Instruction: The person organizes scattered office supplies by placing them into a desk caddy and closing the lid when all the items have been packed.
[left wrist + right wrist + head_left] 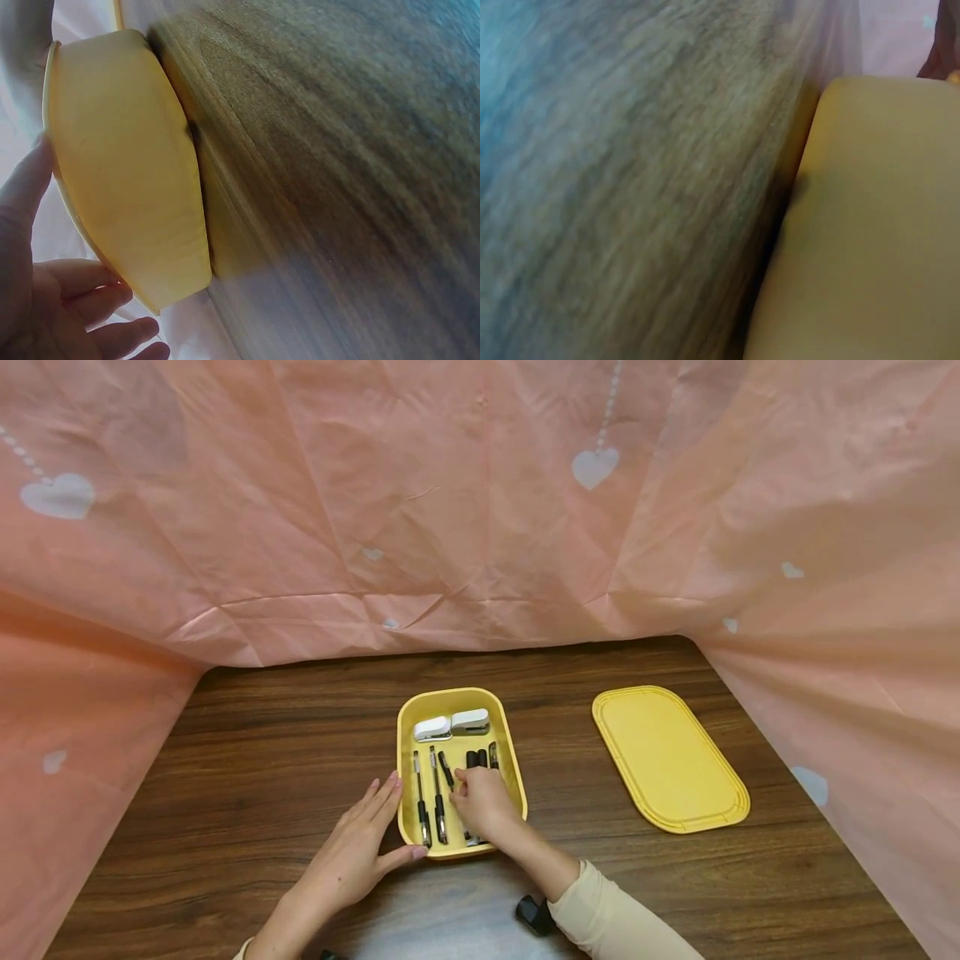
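A yellow open box (517,768) stands on the table. My left hand (360,843) lies along its left side with straight fingers, fingertips on the rim and the thumb at the near left corner. In the left wrist view, the thumb and fingers touch the rim. My right hand (483,802) reaches inside, fingers curled, and pinches a slanted black pen (446,767) whose near part is hidden. Left of it lie a clear pen with a black grip (422,806) and a similar pen (438,806). Black-capped pens (476,758) are partly covered by the right hand.
Two small staplers, one white (432,728) and one white and grey (470,722), lie at the box's far end. A yellow lid (671,760) lies flat on the wooden table (300,735) to the right. Pink cloth (480,527) hangs behind and at both sides.
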The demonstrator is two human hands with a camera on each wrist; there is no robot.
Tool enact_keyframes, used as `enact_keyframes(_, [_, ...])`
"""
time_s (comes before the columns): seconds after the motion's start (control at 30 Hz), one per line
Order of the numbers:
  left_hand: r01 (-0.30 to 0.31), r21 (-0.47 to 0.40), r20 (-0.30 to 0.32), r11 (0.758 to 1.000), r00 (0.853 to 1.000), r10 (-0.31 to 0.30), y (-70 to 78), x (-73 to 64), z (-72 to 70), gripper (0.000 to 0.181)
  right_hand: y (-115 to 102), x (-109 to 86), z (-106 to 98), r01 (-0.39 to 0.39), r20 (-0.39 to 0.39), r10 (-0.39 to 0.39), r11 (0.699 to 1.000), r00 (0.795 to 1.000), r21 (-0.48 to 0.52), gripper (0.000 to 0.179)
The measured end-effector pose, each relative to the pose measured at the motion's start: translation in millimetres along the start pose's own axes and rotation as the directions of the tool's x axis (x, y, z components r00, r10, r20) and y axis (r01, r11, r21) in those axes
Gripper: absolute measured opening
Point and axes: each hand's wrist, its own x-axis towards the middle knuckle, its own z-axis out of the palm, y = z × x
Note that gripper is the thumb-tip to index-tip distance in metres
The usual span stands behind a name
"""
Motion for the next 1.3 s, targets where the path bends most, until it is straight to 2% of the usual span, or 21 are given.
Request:
enact_keyframes(0.13, [0.0,0.004,0.0,1.0,1.0,0.0,0.4,0.0,-0.4,0.091,0.4,0.2,2.5,0.026,-0.042,-0.03,0.996,0.999,-0.08,0.034])
enact_keyframes(0.33, [0.011,0.005,0.016,1.0,1.0,-0.011,0.2,0.1,-0.3,0.091,0.6,-0.1,3.9,0.07,-0.12,-0.092,0.981,0.988,-0.18,0.016])
enact_keyframes(0.43, [0.011,0.004,0.017,1.0,1.0,-0.011,0.3,0.3,-0.1,0.091,0.6,-0.1,3.8,0.066,-0.122,-0.09,0.981,0.988,-0.183,0.013])
enact_keyframes(0.67, [0.013,0.004,0.018,1.0,1.0,-0.013,0.3,0.1,0.2,0.091,0.4,-1.2,2.6,0.051,-0.109,-0.069,0.985,0.992,-0.166,0.027])
enact_keyframes(0.9, [0.009,0.005,0.014,1.0,1.0,-0.009,0.7,-0.1,0.4,0.091,1.0,-2.1,1.9,0.057,-0.099,-0.073,0.987,0.992,-0.153,0.03])
enact_keyframes(1.3, [0.001,0.004,-0.003,1.0,1.0,-0.001,0.2,-0.5,1.1,0.09,2.8,0.2,3.4,0.078,-0.11,-0.096,0.985,0.989,-0.156,0.02])
